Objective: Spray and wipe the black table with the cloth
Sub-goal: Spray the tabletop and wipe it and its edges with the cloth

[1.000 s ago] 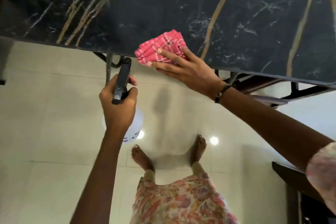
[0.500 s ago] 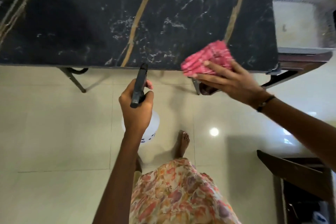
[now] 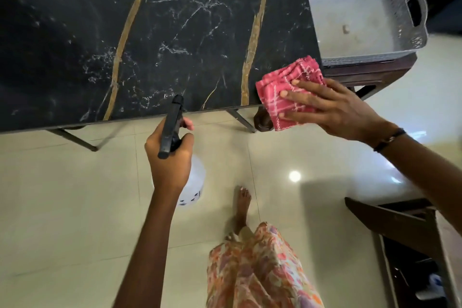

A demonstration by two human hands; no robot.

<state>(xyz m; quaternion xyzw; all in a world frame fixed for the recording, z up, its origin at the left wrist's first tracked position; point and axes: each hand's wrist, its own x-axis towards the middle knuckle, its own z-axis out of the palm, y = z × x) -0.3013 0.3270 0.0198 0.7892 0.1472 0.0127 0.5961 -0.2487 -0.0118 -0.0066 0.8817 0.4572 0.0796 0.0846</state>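
The right hand [image 3: 332, 110] is pressing the cloth [image 3: 287, 92] flat-fingered on the table's [image 3: 175, 32] near right corner; the left hand [image 3: 170, 157] is gripping the sprayer [image 3: 171, 127] just off the table's near edge.

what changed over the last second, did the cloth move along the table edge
Yes. The right hand slid the pink cloth rightward along the near edge of the black table to its right corner, where it now overhangs. The left hand kept its grip on the spray bottle, held off the table.
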